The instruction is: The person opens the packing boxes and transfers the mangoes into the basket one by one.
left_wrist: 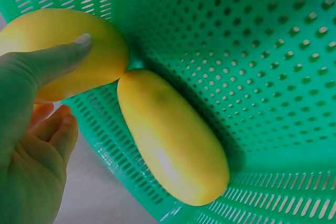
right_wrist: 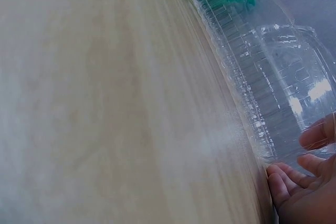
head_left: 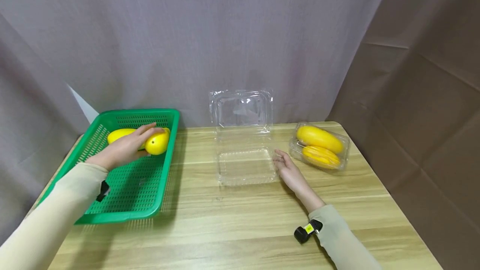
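Yellow fruit [head_left: 157,143] is in the person's left hand [head_left: 129,147], near the far right corner of a basket. Biggest from where I stand is the grey cloth [head_left: 240,32] along the back, with a brown cloth [head_left: 423,95] hanging down the right side. Next comes the wooden table [head_left: 243,228], its grain running across.

On its left stands that green basket [head_left: 116,218], with slotted and perforated walls. Mid-table there's an open clear box [head_left: 245,168], its lid [head_left: 241,109] raised at the back. Off to the right, a second clear box [head_left: 295,148] sits a little askew; I can't make out how its lid is fastened.

Of the hands, the left is clamped round its fruit, thumb laid along one side. The right hand [head_left: 290,174] is well apart from it, fingers loose at the open box's right edge; whether they press on the plastic, I couldn't say.

Smaller again, a basket fruit [left_wrist: 173,140] lies with one end against or just beside the held one. Two boxed fruits [head_left: 320,136] lie side by side in the second box. Smallest is the black wrist camera [head_left: 309,230] by the right sleeve.
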`<move>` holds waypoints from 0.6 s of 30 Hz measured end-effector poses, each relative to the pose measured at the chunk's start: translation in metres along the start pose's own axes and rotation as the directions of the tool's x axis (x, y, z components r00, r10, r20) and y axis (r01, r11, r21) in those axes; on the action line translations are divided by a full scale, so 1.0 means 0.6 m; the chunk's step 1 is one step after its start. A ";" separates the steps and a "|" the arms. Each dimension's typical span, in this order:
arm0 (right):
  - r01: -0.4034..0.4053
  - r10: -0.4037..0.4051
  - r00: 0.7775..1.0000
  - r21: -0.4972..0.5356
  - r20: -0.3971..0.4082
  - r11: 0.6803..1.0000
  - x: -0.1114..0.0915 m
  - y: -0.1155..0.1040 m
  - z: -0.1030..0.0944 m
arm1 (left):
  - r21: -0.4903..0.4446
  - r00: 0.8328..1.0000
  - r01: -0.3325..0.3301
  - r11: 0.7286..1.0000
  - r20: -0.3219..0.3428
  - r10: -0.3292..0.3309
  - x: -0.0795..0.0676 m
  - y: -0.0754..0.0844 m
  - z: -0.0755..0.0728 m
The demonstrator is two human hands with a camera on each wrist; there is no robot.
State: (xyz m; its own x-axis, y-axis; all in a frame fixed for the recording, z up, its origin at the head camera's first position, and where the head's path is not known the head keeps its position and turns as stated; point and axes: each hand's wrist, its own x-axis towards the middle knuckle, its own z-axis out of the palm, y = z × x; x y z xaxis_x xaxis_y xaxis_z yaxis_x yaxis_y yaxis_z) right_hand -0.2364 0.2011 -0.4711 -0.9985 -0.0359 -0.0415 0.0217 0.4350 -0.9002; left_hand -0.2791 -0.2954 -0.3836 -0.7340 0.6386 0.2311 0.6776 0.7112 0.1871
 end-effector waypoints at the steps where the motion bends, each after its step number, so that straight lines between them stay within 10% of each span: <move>1: -0.001 0.001 1.000 -0.001 0.000 1.000 0.000 0.000 0.000 | -0.003 1.000 0.006 1.000 0.008 -0.006 -0.001 0.000 0.002; 18: -0.010 0.010 1.000 0.002 0.006 1.000 0.001 0.003 -0.002 | -0.156 0.968 0.198 0.968 0.183 -0.169 -0.012 0.024 0.006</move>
State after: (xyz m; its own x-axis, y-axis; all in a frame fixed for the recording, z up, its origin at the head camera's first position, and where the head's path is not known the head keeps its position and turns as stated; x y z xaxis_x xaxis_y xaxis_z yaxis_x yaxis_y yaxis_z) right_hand -0.2369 0.2029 -0.4722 -0.9979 -0.0372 -0.0536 0.0322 0.4340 -0.9004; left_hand -0.2641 -0.2889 -0.3858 -0.8336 0.5521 0.0173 0.5172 0.7690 0.3758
